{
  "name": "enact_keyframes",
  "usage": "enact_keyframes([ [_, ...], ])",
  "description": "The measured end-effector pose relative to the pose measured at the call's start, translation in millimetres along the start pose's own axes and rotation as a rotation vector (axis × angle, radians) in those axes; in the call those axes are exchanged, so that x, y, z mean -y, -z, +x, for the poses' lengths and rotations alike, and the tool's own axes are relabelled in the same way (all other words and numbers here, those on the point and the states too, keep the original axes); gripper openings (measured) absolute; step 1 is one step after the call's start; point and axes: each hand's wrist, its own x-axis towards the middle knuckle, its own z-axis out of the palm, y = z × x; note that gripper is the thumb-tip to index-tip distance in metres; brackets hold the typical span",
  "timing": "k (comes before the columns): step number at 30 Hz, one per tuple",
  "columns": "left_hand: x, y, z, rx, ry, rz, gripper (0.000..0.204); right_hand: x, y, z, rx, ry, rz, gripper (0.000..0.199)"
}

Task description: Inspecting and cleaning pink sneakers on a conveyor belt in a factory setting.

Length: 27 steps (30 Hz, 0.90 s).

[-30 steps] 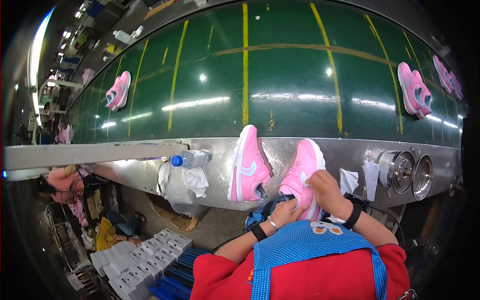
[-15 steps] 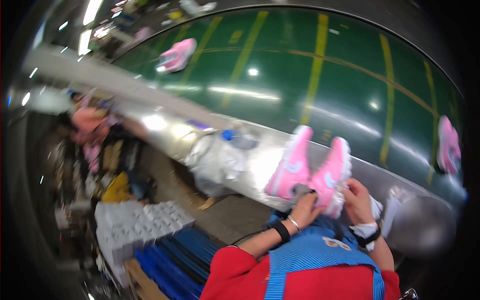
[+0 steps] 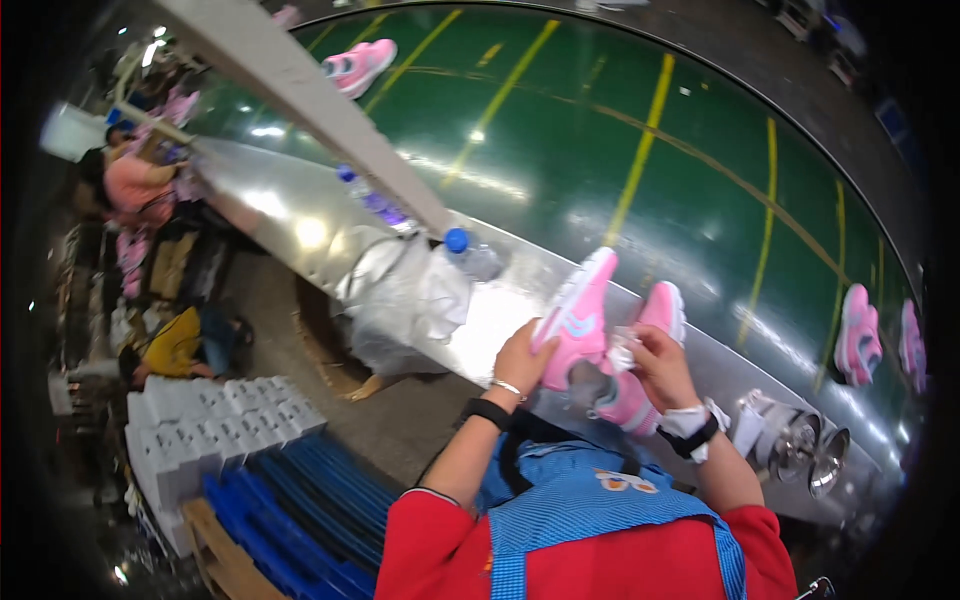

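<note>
Two pink sneakers with white soles stand side by side on the metal ledge in front of me. My left hand (image 3: pixel 522 358) grips the left sneaker (image 3: pixel 578 325), which has a pale blue side mark, by its outer side. Between the fingertips of my right hand (image 3: pixel 662 368) is a small crumpled white cloth or tissue (image 3: pixel 622 347), held against the gap between the shoes. Behind that hand, the right sneaker (image 3: pixel 663 308) shows mostly its toe and its heel end; the hand covers its middle.
A green conveyor belt (image 3: pixel 560 130) with yellow lines carries more pink shoes (image 3: pixel 858 335). White plastic bags (image 3: pixel 400 290) and a blue-capped bottle (image 3: pixel 472 255) lie along the ledge at left. Metal bowl-shaped parts (image 3: pixel 800 447) sit at right. White boxes (image 3: pixel 215 425) and blue pallets (image 3: pixel 300 500) stand lower left.
My left hand has moved from the shoe openings to the left sneaker's outer side. My right hand has shifted left, bringing the white cloth between the shoes. The view has turned slightly.
</note>
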Motion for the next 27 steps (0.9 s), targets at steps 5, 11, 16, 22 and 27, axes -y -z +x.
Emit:
enact_keyframes([
  [5,-19,-9,1,0.041,-0.029,0.006,0.045,1,-19,19,-0.045,0.12,-0.416,0.016],
  [11,-13,-19,3,-0.036,-0.119,0.043,0.042,-15,-30,46,0.067,0.713,-1.162,0.017],
  [16,-19,-15,0,-0.018,-0.145,0.031,0.041,-17,-21,40,0.181,0.733,-1.354,0.008],
  [22,-11,-12,2,-0.009,-0.124,0.037,0.042,2,-21,39,0.223,0.449,-1.29,0.012],
  [27,-15,-10,4,0.033,-0.081,-0.027,0.043,-4,-29,46,0.143,0.668,-1.152,0.014],
])
